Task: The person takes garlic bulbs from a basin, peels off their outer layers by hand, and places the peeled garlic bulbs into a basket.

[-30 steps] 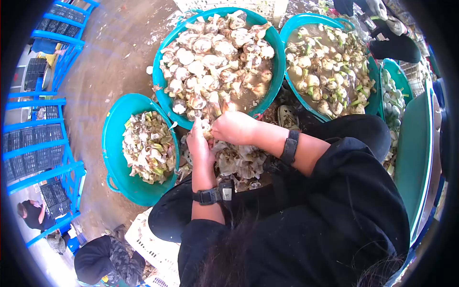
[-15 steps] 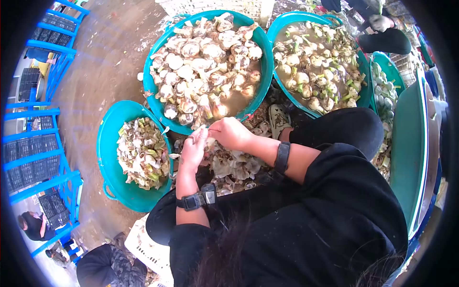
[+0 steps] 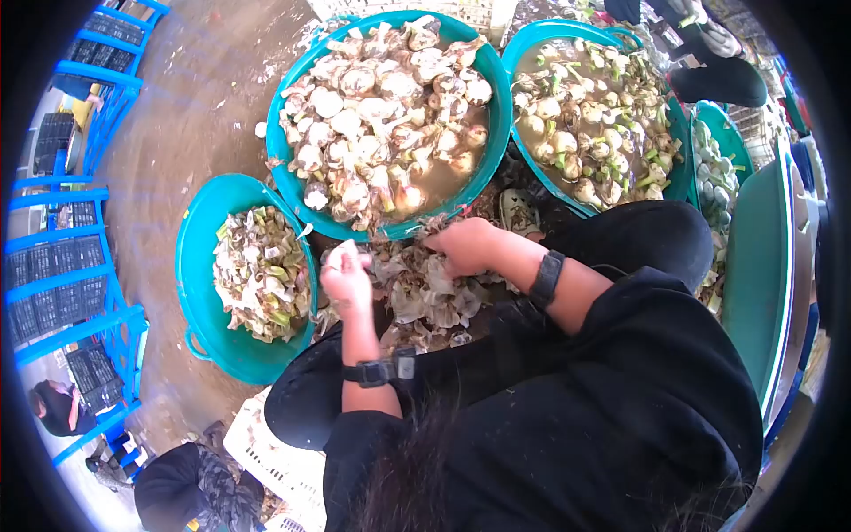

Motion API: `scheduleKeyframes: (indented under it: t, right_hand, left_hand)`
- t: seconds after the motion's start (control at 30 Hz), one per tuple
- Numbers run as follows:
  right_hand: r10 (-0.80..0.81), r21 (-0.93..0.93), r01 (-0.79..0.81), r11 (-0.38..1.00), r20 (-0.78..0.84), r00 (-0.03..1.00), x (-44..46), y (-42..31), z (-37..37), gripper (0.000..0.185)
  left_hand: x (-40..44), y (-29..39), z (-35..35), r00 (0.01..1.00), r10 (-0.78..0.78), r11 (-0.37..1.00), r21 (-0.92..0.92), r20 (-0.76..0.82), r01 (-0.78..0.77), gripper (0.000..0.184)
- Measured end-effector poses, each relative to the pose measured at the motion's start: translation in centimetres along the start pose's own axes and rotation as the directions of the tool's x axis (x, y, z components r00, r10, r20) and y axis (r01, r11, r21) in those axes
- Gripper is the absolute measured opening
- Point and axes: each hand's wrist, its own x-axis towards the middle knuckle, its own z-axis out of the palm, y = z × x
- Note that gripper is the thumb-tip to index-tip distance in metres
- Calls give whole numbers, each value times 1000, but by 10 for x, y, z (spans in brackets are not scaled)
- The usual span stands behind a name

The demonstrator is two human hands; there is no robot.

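Observation:
Just below the rim of a large teal tub [image 3: 499, 133] full of wet bulbs [image 3: 399, 84], both hands are held apart. My left hand [image 3: 346, 277] is closed around something pale whose tip shows at the fingertips; most of it is hidden. To the right, my right hand [image 3: 464, 245] has its fingers bent down over a heap of loose papery peels [image 3: 430, 297]; brownish scraps show at its fingertips, too small to make out. A smaller teal tub [image 3: 199, 266] at the left holds peels and stalk pieces [image 3: 261, 275].
Another teal tub [image 3: 523, 53] with bulbs in water stands at the right, and a third [image 3: 722, 133] beyond it. White crates [image 3: 275, 457] stand at lower left and top. Blue racks [image 3: 75, 332] line the left. A co-worker's gloved hand [image 3: 720, 40] shows at upper right.
My hands were together half a second ago and are now separated, the right one lower over the peel heap. The view has shifted slightly. The co-worker's hands at upper right have moved.

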Motion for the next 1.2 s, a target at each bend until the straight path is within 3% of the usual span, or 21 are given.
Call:
scheduleKeyframes:
  t: [0.03, 0.07, 0.1, 0.17, 0.23, 0.3, 0.37, 0.43, 0.47, 0.5, 0.6, 0.67, 0.7, 0.73, 0.77, 0.8, 0.83, 0.97, 1.1, 1.17, 1.2]
  right_hand:
    - [37, -147, -19, 989, 120, 992, -5, 1, 8, 16]
    - [33, -148, -14, 989, 127, 991, -1, -1, 9, 16]
    - [58, 25, -58, 998, 3, 998, 5, -3, 9, 15]
    - [100, 203, -77, 976, -104, 990, 19, -12, 5, 15]
    - [210, 391, -69, 918, -330, 920, 34, -25, -18, 16]
    - [319, 510, -46, 859, -462, 828, 55, -16, -25, 21]
    - [464, 746, -77, 661, -326, 823, 72, 7, -27, 22]
    - [554, 835, -80, 544, -286, 782, 68, 16, -33, 20]
    - [566, 889, -87, 450, -208, 797, 61, 18, -33, 19]
    - [570, 932, -94, 349, -131, 811, 54, 20, -33, 18]
    - [611, 947, -147, 284, -61, 789, 46, 31, -28, 17]
    - [621, 950, -181, 254, -17, 784, 44, 33, -26, 23]
    - [624, 953, -179, 244, -13, 781, 45, 31, -21, 23]
    - [569, 838, -112, 534, -259, 781, 48, 28, -16, 23]
    - [438, 633, -48, 772, -476, 762, 50, 22, -13, 24]
    - [381, 582, 24, 813, -562, 734, 45, 5, -18, 28]
    - [319, 523, 94, 847, -642, 697, 41, -12, -23, 32]
    - [154, 507, 189, 841, -559, 815, 43, -31, -27, 24]
    - [145, 335, 136, 932, -691, 708, 28, -44, -21, 20]
    - [419, 712, 117, 692, -528, 738, 24, -45, -21, 14]
    - [451, 867, 30, 498, -288, 845, 24, -39, -22, 12]
  left_hand:
    - [8, -4, -9, 979, -199, 973, -113, 50, 203, 32]
    - [15, -8, -13, 968, -250, 964, -95, 17, 250, 34]
    - [22, -15, -15, 954, -300, 951, -81, -17, 297, 36]
    - [41, -29, -3, 988, 114, 992, -37, -105, -118, 37]
    - [58, -11, 12, 960, 261, 903, 378, -101, -205, 32]
    - [80, 3, 34, 966, 251, 901, 349, 65, -257, 31]
    - [84, 47, 61, 965, -92, 798, 597, 246, -76, 47]
    - [114, -8, 105, 786, -32, 751, 534, 617, -389, 51]
    - [112, -24, 113, 783, 132, 543, 616, 608, -571, 55]
    - [119, -29, 122, 758, 22, 577, 611, 651, -541, 53]
    - [123, -38, 128, 718, 7, 380, 663, 696, -645, 54]
    - [113, -10, 109, 792, -30, 576, 658, 610, -485, 46]
    - [112, -8, 100, 765, -124, 962, 266, 632, -64, 39]
    - [112, -5, 87, 714, -169, 971, -8, 679, 238, 32]
    - [99, 29, 64, 658, -182, 816, -261, 731, 516, 27]
    - [89, 38, 54, 683, -200, 696, -389, 703, 603, 24]
    - [79, 46, 46, 705, -222, 551, -509, 674, 661, 24]
    - [35, 75, 22, 727, -175, 602, -512, 664, 613, 26]
    - [12, 84, 21, 814, -253, 682, -501, 523, 533, 18]
    - [6, 77, 21, 773, -179, 670, -500, 608, 549, 19]
    - [6, 73, 18, 748, -93, 659, -522, 657, 541, 20]
